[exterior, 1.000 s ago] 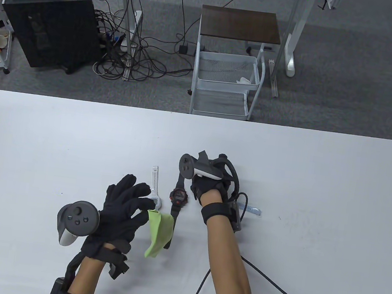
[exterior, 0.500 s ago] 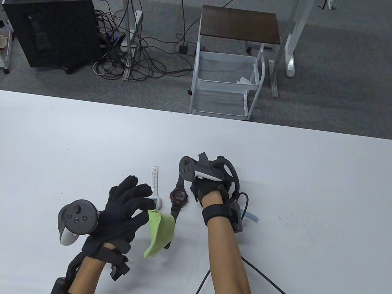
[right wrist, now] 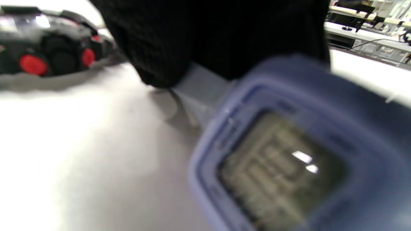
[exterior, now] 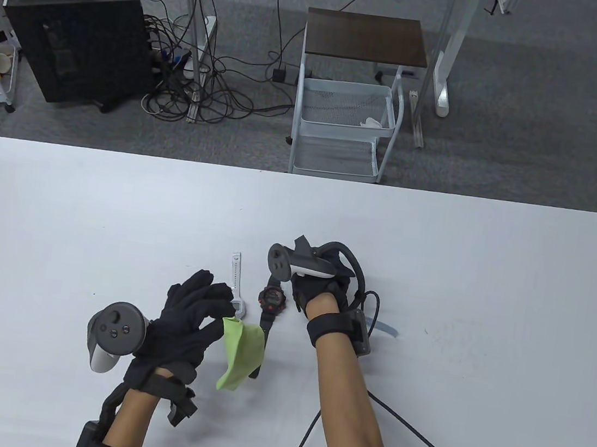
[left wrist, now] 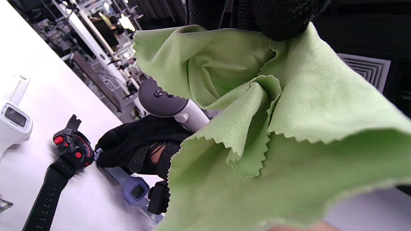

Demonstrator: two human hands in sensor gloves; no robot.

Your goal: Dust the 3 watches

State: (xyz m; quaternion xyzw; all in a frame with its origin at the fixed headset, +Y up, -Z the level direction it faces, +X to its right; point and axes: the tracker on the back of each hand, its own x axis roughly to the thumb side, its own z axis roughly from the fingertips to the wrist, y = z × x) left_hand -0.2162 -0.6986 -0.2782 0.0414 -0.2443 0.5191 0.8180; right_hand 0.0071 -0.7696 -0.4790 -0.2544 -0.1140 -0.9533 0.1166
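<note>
Table view: left hand (exterior: 183,324) pinches a green cloth (exterior: 241,354) at its top corner, other fingers spread; cloth hangs over the lower strap of the black watch (exterior: 271,300). White watch (exterior: 238,288) lies flat on the tabletop (exterior: 490,270), just left of the black one, partly under the left fingertips. Right hand (exterior: 320,287) sits just right of the black watch, knuckles up, fingers curled down. A pale blue strap end (exterior: 386,328) sticks out from behind the right wrist.

Left wrist view: cloth (left wrist: 257,128) fills most of the frame, bunched under the grip at top. Black watch (left wrist: 69,147) with red buttons and white watch (left wrist: 14,120) both on the tabletop. Right hand (left wrist: 141,144) curled over the blue watch (left wrist: 136,189), fingertips on its strap.

Right wrist view: blurry. Blue watch (right wrist: 282,154) face close up, looks held by the strap under the glove fingers (right wrist: 192,41), probably lifted slightly, can't confirm. Black watch (right wrist: 48,54) upper left.
</note>
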